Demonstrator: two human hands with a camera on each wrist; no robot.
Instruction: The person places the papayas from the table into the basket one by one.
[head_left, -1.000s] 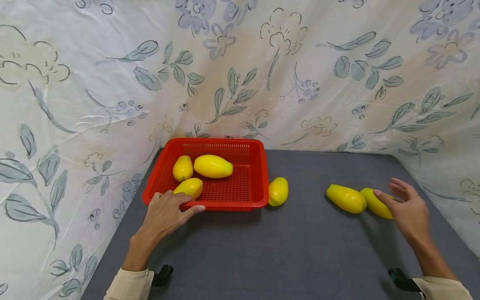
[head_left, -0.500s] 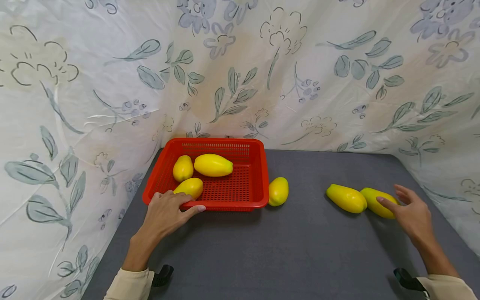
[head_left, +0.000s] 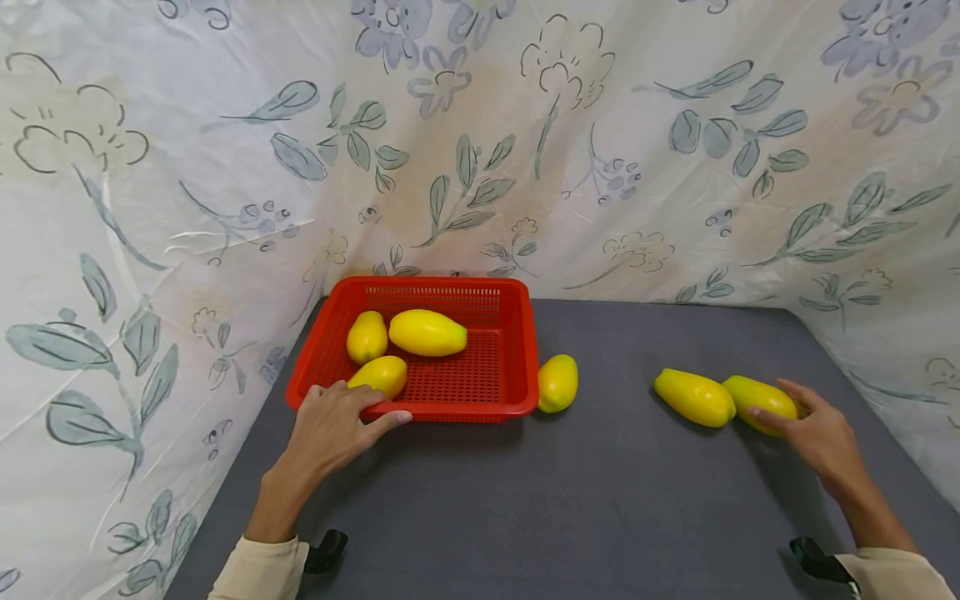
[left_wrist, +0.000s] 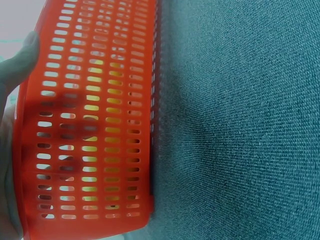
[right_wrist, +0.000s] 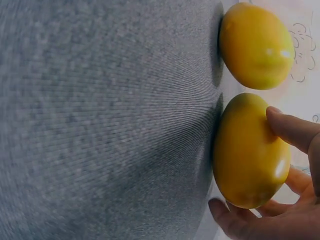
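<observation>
At the right of the grey table my right hand (head_left: pixel 817 437) holds a yellow oblong fruit (head_left: pixel 759 403). In the right wrist view its thumb (right_wrist: pixel 290 127) presses one side of the fruit (right_wrist: pixel 250 155), and the fingers curl at its near end. The fruit still rests on the table, beside a second yellow fruit (head_left: pixel 694 398). My left hand (head_left: pixel 330 433) grips the near left rim of a red plastic basket (head_left: pixel 450 411). Inside the basket lie three yellow fruits, among them a long one (head_left: pixel 427 333); fingers partly cover the nearest one (head_left: pixel 384 377).
Another yellow fruit (head_left: pixel 558 383) lies against the basket's right side. The grey cloth-covered table (head_left: pixel 570 508) is bordered at the back and sides by a hanging floral sheet (head_left: pixel 480 150). Slotted basket walls (left_wrist: pixel 90 135) fill much of the left wrist view.
My right hand has come down onto the right-hand fruit, its thumb and fingers now closed about it. That fruit has shifted slightly. My left hand and the basket stay in place.
</observation>
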